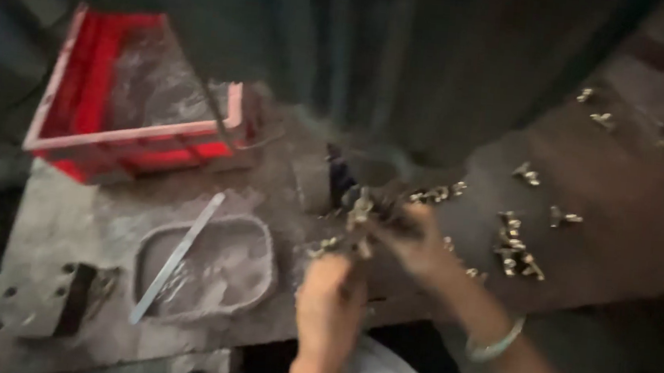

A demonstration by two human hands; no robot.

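My left hand (328,302) and my right hand (416,246) meet over the front of a dark, grimy workbench (65,211). Between the fingertips of both sits a small brass fitting (360,210), held upright; the picture is blurred, so the exact grip is hard to read. My right wrist carries a pale bangle (496,345). Right beside the hands lie more small brass pieces (435,194), and several more (516,255) are scattered to the right.
A red plastic crate (124,140), dusty inside, stands at the back left. A shallow grey tray (209,268) with a flat metal strip (175,257) across it lies front left. Loose brass parts (598,118) dot the far right. A dark machine body (407,65) rises behind.
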